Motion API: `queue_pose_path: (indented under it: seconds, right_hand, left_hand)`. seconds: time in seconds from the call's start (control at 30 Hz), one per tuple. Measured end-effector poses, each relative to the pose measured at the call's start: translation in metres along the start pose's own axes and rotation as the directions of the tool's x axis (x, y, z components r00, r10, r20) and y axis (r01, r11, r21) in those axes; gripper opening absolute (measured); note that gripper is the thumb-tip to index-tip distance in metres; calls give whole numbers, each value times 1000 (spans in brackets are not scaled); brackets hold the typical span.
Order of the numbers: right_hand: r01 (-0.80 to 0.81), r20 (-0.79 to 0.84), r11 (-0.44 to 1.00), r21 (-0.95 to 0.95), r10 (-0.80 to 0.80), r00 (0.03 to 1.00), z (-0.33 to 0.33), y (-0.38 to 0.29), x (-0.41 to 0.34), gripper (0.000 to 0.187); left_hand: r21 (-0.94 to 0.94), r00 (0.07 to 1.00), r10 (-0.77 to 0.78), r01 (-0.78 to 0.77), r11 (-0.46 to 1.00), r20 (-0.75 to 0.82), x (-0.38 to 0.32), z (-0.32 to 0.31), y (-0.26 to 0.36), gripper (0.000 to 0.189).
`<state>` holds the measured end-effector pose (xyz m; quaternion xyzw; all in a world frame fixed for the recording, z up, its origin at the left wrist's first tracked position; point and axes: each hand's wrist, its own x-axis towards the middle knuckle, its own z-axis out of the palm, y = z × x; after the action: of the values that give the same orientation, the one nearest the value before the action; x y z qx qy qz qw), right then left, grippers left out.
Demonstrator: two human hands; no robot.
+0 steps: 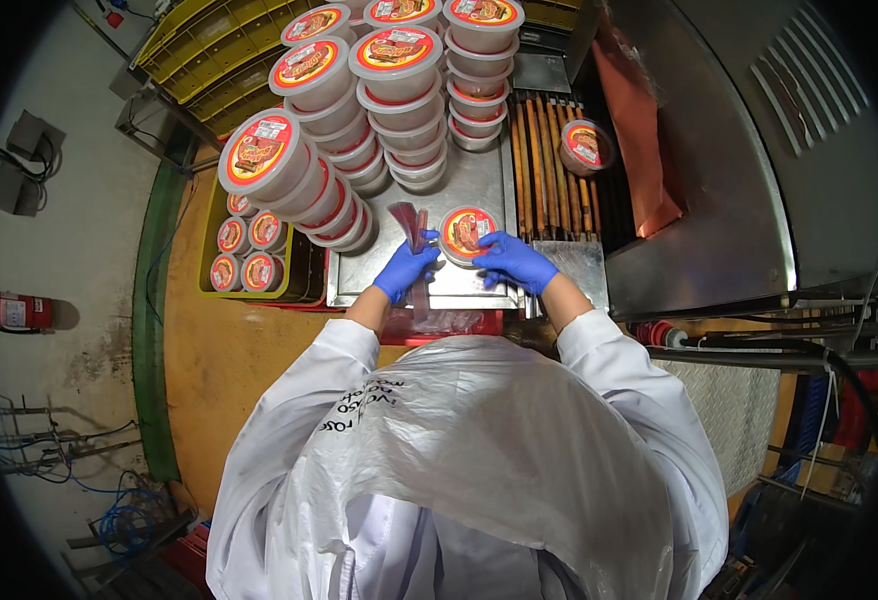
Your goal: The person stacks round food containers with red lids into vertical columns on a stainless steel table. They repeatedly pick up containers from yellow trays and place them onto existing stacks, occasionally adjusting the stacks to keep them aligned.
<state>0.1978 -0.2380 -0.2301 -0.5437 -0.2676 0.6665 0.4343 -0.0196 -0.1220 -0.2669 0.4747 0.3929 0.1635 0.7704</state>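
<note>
My left hand (407,268), in a blue glove, is closed around a bundle of thin, clear reddish plastic bands (407,219), whose ends stick out above and below it. My right hand (512,262), gloved alike, has its fingertips on the right edge of a round lidded plastic tub (467,229) with a red and yellow label. That tub sits on the steel table (454,289) between my hands; whether the fingers grip it or only touch it, I cannot tell. Tall stacks of like tubs (396,56) stand on the table's far side.
Right of the table a roller conveyor (551,169) carries one tub (583,146) beside a steel machine (701,187) with a reddish curtain flap (630,142). At the left, a yellow-rimmed crate (206,259) holds several tubs. Yellow crates (206,56) stand behind. A red crate (484,324) is below the table's near edge.
</note>
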Motion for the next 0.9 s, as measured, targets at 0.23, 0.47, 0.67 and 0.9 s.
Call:
queue_pose_path:
  seconds: [0.23,0.47,0.67,0.9]
  right_hand:
    - [188,-157,554,-811,-516,842,-51,-15,96,19]
    - [74,-277,590,-804,-482,831,-49,0,92,7]
    - [234,-259,743,-627,-483,836,6,17,58,16]
    - [9,257,988,156,-50,965,13,48,8,49]
  left_hand:
    - [680,938,343,-219,700,-50,73,4,33,49]
    - [725,917,381,-184,664,-116,64,-1,24,44]
    - [575,830,509,-307,759,-229,13,-28,-4,26]
    - [111,995,97,-93,989,-35,-61,-32,2,25]
